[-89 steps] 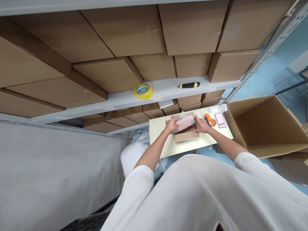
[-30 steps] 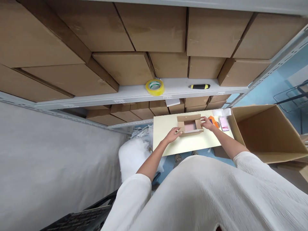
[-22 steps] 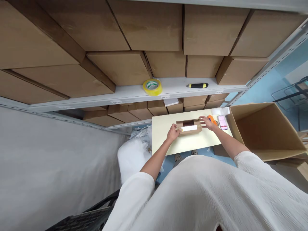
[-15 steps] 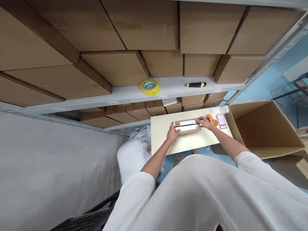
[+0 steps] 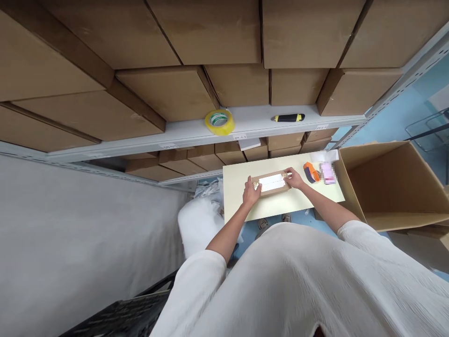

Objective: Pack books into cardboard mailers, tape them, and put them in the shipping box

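Note:
A small cardboard box (image 5: 275, 191) lies on the pale yellow tabletop (image 5: 233, 206). Its top carries a white label (image 5: 270, 182), crossed lengthwise by a thin dark seam. My left hand (image 5: 251, 193) grips the left end, its thumb bent over the top. At the opposite end, my right hand (image 5: 294, 179) closes its fingers on the box's upper right corner. Shiny clear tape shows at both ends of the top. To the right of my right hand sits an orange and dark purple tape dispenser (image 5: 311, 172), touched by neither hand.
A phone (image 5: 328, 172) rests beside the dispenser. A large open carton (image 5: 396, 182) stands to the right. Above the table, a shelf (image 5: 250, 119) bears yellow tape (image 5: 220, 122), a utility knife (image 5: 288, 118) and several boxes. White packing material (image 5: 199, 224) is at the table's left.
The wide dark gap along the box's top has narrowed to a thin seam as the flaps came together. Both hands stay at the ends; the view has shifted slightly.

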`<action>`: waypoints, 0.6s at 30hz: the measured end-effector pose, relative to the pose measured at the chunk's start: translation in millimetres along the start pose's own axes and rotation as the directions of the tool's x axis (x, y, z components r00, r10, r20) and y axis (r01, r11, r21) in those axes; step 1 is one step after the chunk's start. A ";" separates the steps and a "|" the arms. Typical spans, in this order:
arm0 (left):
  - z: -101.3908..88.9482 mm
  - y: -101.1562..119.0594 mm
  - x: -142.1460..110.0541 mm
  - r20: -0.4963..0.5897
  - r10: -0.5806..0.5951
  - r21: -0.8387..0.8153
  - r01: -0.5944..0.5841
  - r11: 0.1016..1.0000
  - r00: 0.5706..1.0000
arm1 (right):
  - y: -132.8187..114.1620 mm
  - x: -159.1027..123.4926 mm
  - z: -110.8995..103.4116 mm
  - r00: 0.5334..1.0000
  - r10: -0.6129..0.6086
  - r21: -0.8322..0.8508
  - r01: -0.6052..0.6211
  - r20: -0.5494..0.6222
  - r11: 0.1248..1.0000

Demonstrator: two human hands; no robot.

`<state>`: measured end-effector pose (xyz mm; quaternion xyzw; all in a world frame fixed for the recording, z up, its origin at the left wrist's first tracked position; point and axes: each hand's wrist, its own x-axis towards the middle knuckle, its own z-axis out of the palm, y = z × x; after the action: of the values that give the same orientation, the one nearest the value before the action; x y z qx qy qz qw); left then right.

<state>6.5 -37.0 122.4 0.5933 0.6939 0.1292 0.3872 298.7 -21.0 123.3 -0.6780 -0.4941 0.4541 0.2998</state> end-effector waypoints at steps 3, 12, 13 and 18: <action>-1.1 -2.6 4.6 -0.017 -0.043 0.016 0.043 0.999 0.999 | 1.3 1.8 8.4 1.000 -0.003 0.048 0.003 -0.006 0.999; 8.4 -5.5 22.2 0.010 -0.194 -0.059 0.194 0.979 0.981 | 0.5 3.2 14.6 0.996 0.053 0.072 -0.049 -0.067 0.996; 8.9 -6.0 23.2 0.007 -0.196 -0.064 0.197 0.978 0.980 | 0.0 2.1 15.7 0.996 0.045 0.052 -0.041 -0.076 0.998; 8.0 -7.6 23.0 -0.007 -0.189 -0.085 0.188 0.978 0.982 | -0.7 -0.3 20.0 0.991 0.041 0.001 -0.041 -0.124 0.999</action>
<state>6.6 -20.1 103.3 0.5070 0.7439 0.1254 0.4168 280.1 -21.9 115.7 -0.7151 -0.4608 0.4170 0.3200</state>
